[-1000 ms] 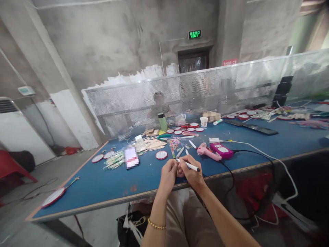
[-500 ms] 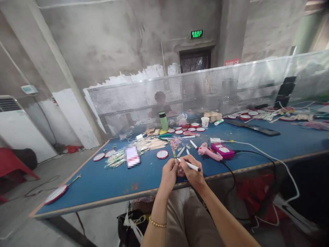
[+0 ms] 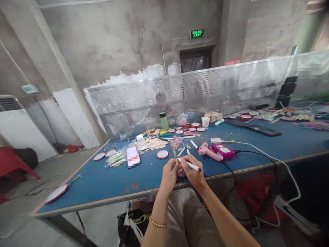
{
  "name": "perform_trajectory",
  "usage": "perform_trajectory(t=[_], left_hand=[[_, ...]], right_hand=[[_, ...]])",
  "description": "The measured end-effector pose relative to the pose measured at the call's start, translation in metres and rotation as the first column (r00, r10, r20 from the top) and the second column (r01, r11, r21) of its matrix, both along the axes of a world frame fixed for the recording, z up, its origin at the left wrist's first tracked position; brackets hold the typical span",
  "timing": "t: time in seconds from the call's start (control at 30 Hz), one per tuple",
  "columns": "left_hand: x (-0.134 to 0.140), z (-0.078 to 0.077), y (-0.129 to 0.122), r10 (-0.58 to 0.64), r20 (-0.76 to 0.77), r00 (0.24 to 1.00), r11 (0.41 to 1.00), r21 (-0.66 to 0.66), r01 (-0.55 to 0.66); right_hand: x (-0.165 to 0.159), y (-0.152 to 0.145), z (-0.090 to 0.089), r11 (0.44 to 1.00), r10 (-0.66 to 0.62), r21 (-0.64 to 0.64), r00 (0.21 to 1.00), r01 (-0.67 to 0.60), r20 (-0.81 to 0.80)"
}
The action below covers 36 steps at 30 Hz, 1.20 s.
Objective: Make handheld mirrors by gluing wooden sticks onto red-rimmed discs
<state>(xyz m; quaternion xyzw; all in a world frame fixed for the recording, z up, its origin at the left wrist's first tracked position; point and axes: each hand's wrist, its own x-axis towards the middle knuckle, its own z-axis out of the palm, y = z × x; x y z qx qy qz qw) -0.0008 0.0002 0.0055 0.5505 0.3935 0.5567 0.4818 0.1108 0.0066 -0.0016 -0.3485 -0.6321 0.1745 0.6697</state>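
My right hand point(image 3: 194, 173) grips a white marker pen point(image 3: 190, 165) with a black end, its tip pointing left. The tip is at a narrow wooden stick point(image 3: 175, 152) coloured green and reddish, pinched in my left hand point(image 3: 169, 172). Both hands nearly touch above the table's front edge; the stick's lower end is hidden by fingers. Just beyond them lie more marker pens point(image 3: 181, 151) and a round white disc with a red rim point(image 3: 162, 154). A pink glue gun point(image 3: 210, 153) rests to the right of my right hand.
A blue table point(image 3: 102, 185) carries bundled sticks point(image 3: 115, 157), a pile of bare wooden sticks point(image 3: 156, 142), a green bottle point(image 3: 163, 121) and a paper cup point(image 3: 205, 121). A magenta box point(image 3: 223, 151) with cables lies right. Behind is a perforated metal screen point(image 3: 133, 99); a person sits beyond it.
The hands, pen and stick hold almost the same position. The whole view has shifted very slightly.
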Motion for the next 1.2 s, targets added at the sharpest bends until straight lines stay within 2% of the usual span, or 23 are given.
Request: perform_trajectory(t=[0.37, 0.7, 0.9, 1.07, 1.2], left_hand=[[0.0011, 0.0019, -0.0009, 0.012, -0.003, 1.0, 1.0, 0.003, -0.012], [-0.0003, -0.0028, 0.0016, 0.035, -0.063, 0.997, 0.999, 0.028, -0.033], [-0.0022, -0.006, 0.0031, 0.093, -0.133, 0.987, 0.991, 0.106, -0.079], [-0.0027, -0.0059, 0.0031, 0.098, -0.155, 0.983, 0.99, 0.115, -0.081], [-0.002, -0.0042, 0.0025, 0.112, -0.147, 0.983, 0.988, 0.121, -0.094]], right_hand=[[0.0011, -0.0029, 0.0035, 0.999, 0.021, -0.024, 1.0, -0.021, 0.006], [0.0011, -0.001, 0.0032, 1.0, 0.022, -0.001, 0.999, -0.022, 0.024], [0.0015, -0.0011, 0.0037, 0.999, 0.029, -0.022, 0.999, -0.028, 0.04], [0.0015, 0.0002, 0.0025, 1.0, 0.016, -0.003, 0.998, -0.016, 0.054], [0.0014, 0.0, 0.0009, 0.999, 0.013, -0.037, 0.999, -0.012, 0.033]])
